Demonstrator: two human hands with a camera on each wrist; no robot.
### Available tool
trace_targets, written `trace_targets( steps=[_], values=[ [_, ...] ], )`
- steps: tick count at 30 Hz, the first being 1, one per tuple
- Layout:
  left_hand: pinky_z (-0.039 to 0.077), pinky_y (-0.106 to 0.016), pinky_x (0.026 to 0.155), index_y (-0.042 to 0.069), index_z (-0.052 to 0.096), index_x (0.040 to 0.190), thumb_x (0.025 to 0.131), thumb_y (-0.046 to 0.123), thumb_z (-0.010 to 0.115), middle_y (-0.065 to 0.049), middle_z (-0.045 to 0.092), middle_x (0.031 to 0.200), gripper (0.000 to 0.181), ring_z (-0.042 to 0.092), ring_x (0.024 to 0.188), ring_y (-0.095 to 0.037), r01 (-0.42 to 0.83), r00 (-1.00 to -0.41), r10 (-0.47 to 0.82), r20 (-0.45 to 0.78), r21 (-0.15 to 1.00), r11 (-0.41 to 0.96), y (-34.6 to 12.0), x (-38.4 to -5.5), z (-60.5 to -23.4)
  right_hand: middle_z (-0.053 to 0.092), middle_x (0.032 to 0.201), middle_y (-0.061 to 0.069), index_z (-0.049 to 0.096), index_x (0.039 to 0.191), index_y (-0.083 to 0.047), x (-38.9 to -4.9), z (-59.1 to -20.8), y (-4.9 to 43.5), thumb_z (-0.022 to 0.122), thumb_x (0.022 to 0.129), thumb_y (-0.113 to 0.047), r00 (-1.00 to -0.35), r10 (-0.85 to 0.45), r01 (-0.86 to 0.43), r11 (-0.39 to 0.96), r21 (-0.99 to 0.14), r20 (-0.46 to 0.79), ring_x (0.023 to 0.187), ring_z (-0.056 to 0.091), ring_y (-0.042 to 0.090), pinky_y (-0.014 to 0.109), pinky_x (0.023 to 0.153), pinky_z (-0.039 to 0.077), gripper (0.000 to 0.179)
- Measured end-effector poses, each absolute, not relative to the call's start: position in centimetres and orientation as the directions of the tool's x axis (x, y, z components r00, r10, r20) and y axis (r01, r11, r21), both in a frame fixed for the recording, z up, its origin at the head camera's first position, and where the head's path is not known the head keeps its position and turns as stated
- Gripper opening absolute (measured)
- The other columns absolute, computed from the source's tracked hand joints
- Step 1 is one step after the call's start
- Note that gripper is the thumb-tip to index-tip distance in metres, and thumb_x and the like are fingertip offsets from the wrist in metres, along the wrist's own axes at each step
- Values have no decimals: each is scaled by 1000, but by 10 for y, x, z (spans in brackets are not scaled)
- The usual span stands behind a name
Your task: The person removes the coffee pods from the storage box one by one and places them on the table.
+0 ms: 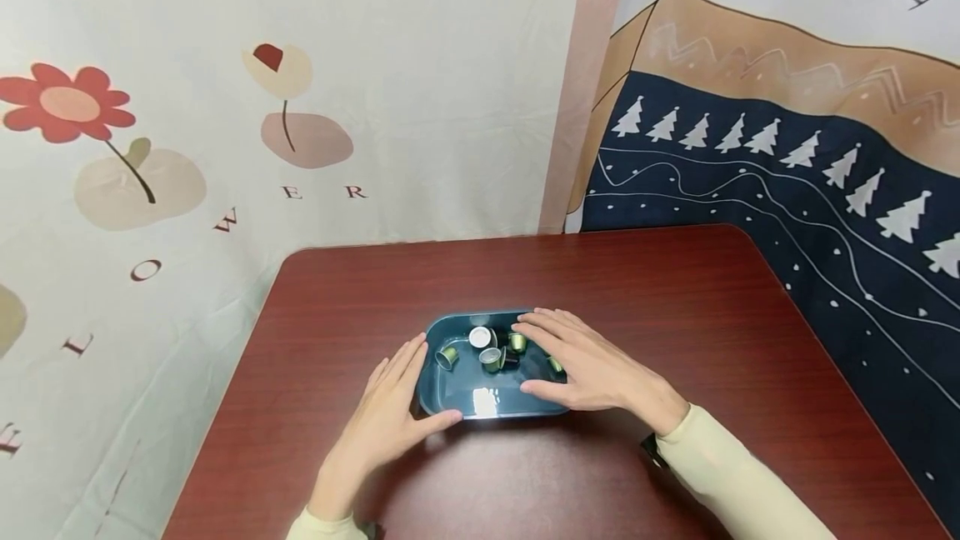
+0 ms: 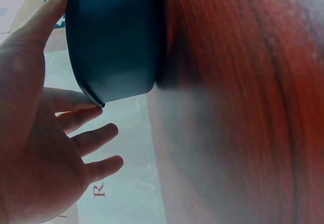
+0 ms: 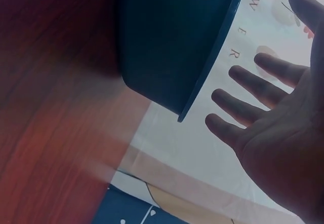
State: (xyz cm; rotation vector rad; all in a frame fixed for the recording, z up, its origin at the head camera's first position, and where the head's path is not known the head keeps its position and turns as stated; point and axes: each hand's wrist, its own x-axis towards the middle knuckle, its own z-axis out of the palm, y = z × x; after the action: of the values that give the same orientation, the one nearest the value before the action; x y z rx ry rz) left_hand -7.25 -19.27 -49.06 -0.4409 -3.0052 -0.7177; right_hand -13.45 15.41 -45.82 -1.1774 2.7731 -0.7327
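Note:
A dark teal rectangular tray point(image 1: 457, 394) with rounded corners stands on the table, holding several small coffee capsules. A green capsule point(image 1: 447, 357) lies tilted at the left; a white-lidded capsule point(image 1: 480, 337) and another with a silver lid point(image 1: 491, 359) are near the middle. My left hand point(image 1: 390, 407) is at the tray's left end, its fingers extended and spread. In the left wrist view, thumb and forefinger touch the rim point(image 2: 76, 74). My right hand point(image 1: 592, 361) hovers over the tray's right part with spread, straight fingers, holding nothing and partly hiding a green capsule point(image 1: 555, 364).
The reddish-brown wooden table point(image 1: 360, 290) has rounded back corners. Behind it hangs a pale cloth point(image 1: 450, 107) printed with flowers and letters. A dark blue cloth point(image 1: 750, 182) with white trees hangs at the right.

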Motion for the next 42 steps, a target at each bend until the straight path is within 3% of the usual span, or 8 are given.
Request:
trace_targets(
  steps=[8, 24, 42],
  values=[
    [33, -74, 135, 0, 41, 173, 89, 70, 86, -14, 40, 184, 118, 40, 169, -46, 279, -959, 272, 79, 433, 857, -192, -72, -491, 57, 171, 9, 55, 167, -13, -144, -457, 147, 78, 102, -54, -685, -721, -681, 585, -440, 101, 158, 54, 33, 61, 133, 45, 80],
    [34, -73, 135, -1, 42, 172, 89, 66, 88, -15, 41, 183, 116, 43, 167, -46, 280, -959, 271, 84, 436, 856, -190, -70, -488, 58, 170, 10, 58, 164, -13, -160, -459, 140, 81, 103, -47, -661, -749, -643, 599, -477, -50, 157, 56, 35, 62, 130, 48, 73],
    [34, -73, 135, 1, 41, 173, 89, 68, 87, -12, 40, 184, 117, 45, 166, -45, 259, -964, 257, 65, 433, 863, -190, -69, -487, 66, 162, 10, 67, 156, -9, -177, -461, 129, 83, 103, -39, -599, -790, -661, 579, -476, -130, 150, 63, 29, 53, 127, 54, 63]
  ],
)
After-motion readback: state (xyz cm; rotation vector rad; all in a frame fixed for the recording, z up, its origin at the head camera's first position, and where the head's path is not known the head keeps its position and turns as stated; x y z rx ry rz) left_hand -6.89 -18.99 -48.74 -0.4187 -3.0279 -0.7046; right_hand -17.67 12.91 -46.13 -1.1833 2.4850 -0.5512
